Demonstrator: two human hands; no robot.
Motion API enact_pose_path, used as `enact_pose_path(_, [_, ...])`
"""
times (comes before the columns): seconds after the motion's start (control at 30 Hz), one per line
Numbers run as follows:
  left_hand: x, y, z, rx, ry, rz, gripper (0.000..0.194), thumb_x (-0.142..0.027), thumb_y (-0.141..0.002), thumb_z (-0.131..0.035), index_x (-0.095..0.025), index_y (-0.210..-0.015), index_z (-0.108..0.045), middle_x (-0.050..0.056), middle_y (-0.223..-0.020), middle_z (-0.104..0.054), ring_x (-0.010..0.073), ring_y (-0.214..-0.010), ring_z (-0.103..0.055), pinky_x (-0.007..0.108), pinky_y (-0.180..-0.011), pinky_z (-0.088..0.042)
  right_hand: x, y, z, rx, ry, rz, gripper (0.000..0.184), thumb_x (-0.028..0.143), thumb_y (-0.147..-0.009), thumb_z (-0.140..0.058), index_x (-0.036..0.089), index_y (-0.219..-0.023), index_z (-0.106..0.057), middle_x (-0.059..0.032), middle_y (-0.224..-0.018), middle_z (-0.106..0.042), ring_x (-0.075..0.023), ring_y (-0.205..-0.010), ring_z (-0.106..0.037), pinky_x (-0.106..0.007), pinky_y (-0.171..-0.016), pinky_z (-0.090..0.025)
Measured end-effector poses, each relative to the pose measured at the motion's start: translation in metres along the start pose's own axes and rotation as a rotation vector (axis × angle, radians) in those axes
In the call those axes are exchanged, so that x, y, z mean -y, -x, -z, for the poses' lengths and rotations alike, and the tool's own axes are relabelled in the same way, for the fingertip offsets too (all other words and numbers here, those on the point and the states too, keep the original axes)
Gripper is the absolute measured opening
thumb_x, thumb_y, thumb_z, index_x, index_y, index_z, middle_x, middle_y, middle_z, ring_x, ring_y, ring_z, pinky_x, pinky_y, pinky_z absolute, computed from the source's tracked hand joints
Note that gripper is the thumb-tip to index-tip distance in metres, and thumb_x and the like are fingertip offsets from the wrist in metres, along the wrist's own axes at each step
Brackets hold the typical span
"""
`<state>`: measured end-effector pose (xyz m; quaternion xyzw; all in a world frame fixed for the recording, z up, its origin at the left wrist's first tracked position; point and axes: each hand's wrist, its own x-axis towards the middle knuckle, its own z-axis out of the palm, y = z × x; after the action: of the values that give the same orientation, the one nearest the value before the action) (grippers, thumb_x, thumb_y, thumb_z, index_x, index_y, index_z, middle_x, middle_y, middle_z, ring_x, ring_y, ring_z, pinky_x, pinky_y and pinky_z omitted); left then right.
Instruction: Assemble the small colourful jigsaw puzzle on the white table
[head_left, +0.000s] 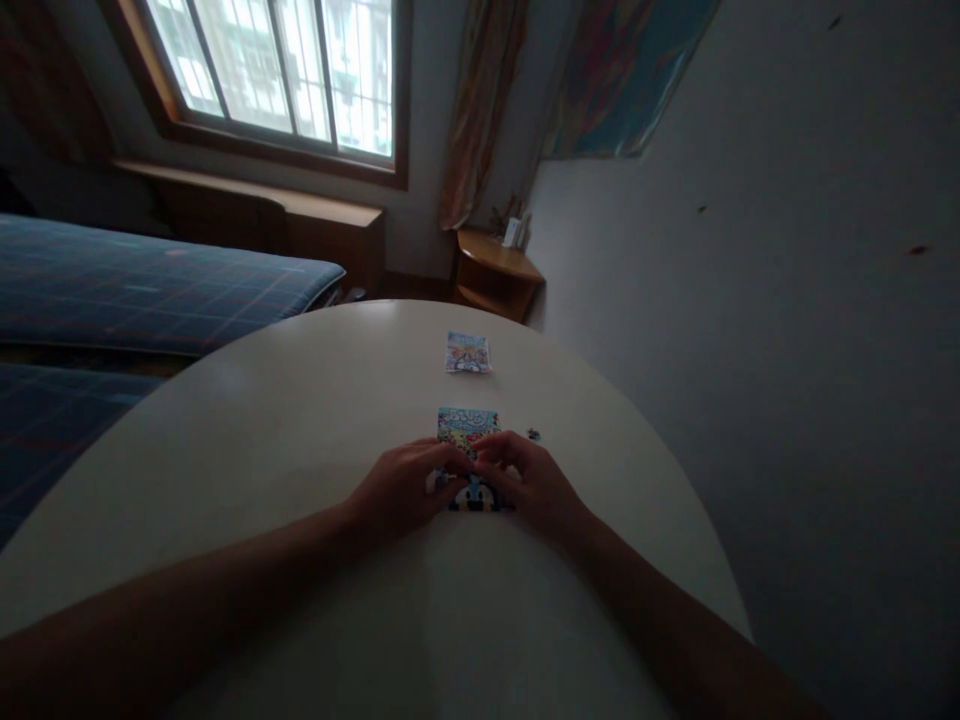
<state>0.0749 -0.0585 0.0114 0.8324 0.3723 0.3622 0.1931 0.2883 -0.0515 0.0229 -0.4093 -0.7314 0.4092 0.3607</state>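
Observation:
A colourful printed card or thin booklet (469,420) with cartoon figures lies flat on the white table, partly covered by my fingers. Over its left side is my left hand (401,485), thumb and fingers pinched together. My right hand (536,485) reaches in from the other side, its fingertips also pinched and meeting the left ones above the print. Whatever sits between the fingertips is too small and dark to make out. Just right of the card lies a tiny dark piece (533,434). Farther back rests a small printed packet (468,353).
The round white table (315,400) fills the lower middle. A bed with a blue plaid cover (150,280) stands to the left, and a wall (750,300) runs close along the right. Behind are a wooden corner shelf (499,255) and a barred window (285,70).

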Motion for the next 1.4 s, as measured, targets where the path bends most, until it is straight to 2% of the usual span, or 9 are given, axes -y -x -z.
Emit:
enact_pose_path(0.13, [-0.001, 0.0, 0.0, -0.035, 0.012, 0.038, 0.012, -0.018, -0.084, -0.065, -0.022, -0.095, -0.067, 0.002, -0.091, -0.073, 0.0163, -0.082, -0.069, 0.027, -0.075, -0.054, 0.002, 0.0, 0.0, -0.002, 0.065, 0.022, 0.023, 0.039, -0.089, -0.063, 0.021, -0.104, -0.065, -0.0051, -0.094, -0.072, -0.0167, -0.082, -0.066, -0.029, -0.071, -0.049])
enact_pose_path(0.33, [0.001, -0.001, -0.001, -0.028, 0.071, 0.046, 0.006, -0.022, -0.086, -0.065, -0.02, -0.092, -0.066, 0.001, -0.086, -0.073, 0.015, -0.077, -0.068, 0.027, -0.074, -0.052, 0.008, 0.0, 0.002, -0.086, 0.212, 0.041, 0.016, 0.038, -0.086, -0.067, 0.023, -0.092, -0.068, -0.0027, -0.086, -0.073, -0.017, -0.079, -0.066, -0.03, -0.073, -0.05])
enact_pose_path(0.47, [0.002, -0.003, -0.001, -0.023, 0.115, 0.025, 0.012, -0.02, -0.087, -0.061, -0.02, -0.098, -0.065, 0.002, -0.088, -0.072, 0.0144, -0.077, -0.067, 0.026, -0.074, -0.052, 0.004, 0.0, 0.001, -0.095, 0.228, 0.055, 0.017, 0.04, -0.083, -0.071, 0.024, -0.09, -0.068, -0.002, -0.084, -0.073, -0.0168, -0.076, -0.067, -0.029, -0.071, -0.051])
enact_pose_path(0.53, [0.002, -0.003, -0.001, -0.01, 0.113, -0.005, 0.014, -0.019, -0.087, -0.058, -0.02, -0.099, -0.066, 0.003, -0.09, -0.072, 0.0149, -0.08, -0.066, 0.027, -0.076, -0.052, 0.001, -0.001, 0.0, -0.08, 0.231, 0.054, 0.018, 0.04, -0.083, -0.07, 0.024, -0.091, -0.068, -0.0015, -0.082, -0.073, -0.0165, -0.075, -0.067, -0.028, -0.07, -0.051])
enact_pose_path(0.63, [0.005, -0.003, -0.002, -0.037, 0.075, 0.024, 0.013, -0.018, -0.086, -0.059, -0.021, -0.095, -0.069, 0.003, -0.087, -0.071, 0.0156, -0.079, -0.066, 0.029, -0.077, -0.052, 0.001, -0.001, 0.001, -0.066, 0.282, 0.077, 0.016, 0.036, -0.085, -0.068, 0.025, -0.096, -0.068, -0.0016, -0.084, -0.073, -0.0165, -0.077, -0.067, -0.029, -0.072, -0.052])
enact_pose_path(0.77, [0.01, -0.003, -0.002, -0.07, -0.008, 0.12, 0.012, -0.017, -0.083, -0.064, -0.022, -0.092, -0.069, 0.001, -0.083, -0.07, 0.0164, -0.078, -0.066, 0.029, -0.076, -0.053, 0.002, -0.001, 0.008, -0.02, 0.414, 0.144, 0.016, 0.032, -0.086, -0.068, 0.025, -0.101, -0.067, -0.0049, -0.099, -0.073, -0.0206, -0.094, -0.067, -0.036, -0.086, -0.05])
enact_pose_path(0.97, [0.011, -0.003, -0.003, -0.033, -0.058, 0.162, 0.007, -0.02, -0.083, -0.068, -0.024, -0.087, -0.072, 0.001, -0.087, -0.07, 0.0174, -0.081, -0.067, 0.031, -0.078, -0.053, -0.003, 0.0, 0.02, 0.08, 0.525, 0.258, 0.029, 0.027, -0.082, -0.074, 0.024, -0.109, -0.066, -0.0082, -0.115, -0.069, -0.0241, -0.113, -0.059, -0.043, -0.1, -0.042])
enact_pose_path(1.13, [0.008, -0.003, -0.001, 0.004, -0.043, 0.185, 0.004, -0.02, -0.08, -0.072, -0.022, -0.083, -0.072, 0.002, -0.086, -0.068, 0.0183, -0.081, -0.067, 0.032, -0.078, -0.053, -0.005, -0.001, 0.019, 0.128, 0.525, 0.285, 0.027, 0.027, -0.083, -0.071, 0.025, -0.11, -0.067, -0.0078, -0.119, -0.067, -0.0236, -0.115, -0.058, -0.043, -0.101, -0.042])
enact_pose_path(1.4, [0.008, -0.003, -0.002, 0.021, -0.037, 0.178, 0.006, -0.018, -0.078, -0.072, -0.022, -0.082, -0.072, 0.002, -0.087, -0.067, 0.0192, -0.085, -0.065, 0.032, -0.08, -0.052, -0.008, -0.002, 0.018, 0.156, 0.553, 0.284, 0.022, 0.026, -0.084, -0.072, 0.025, -0.106, -0.069, -0.0069, -0.113, -0.068, -0.0228, -0.111, -0.059, -0.042, -0.1, -0.043])
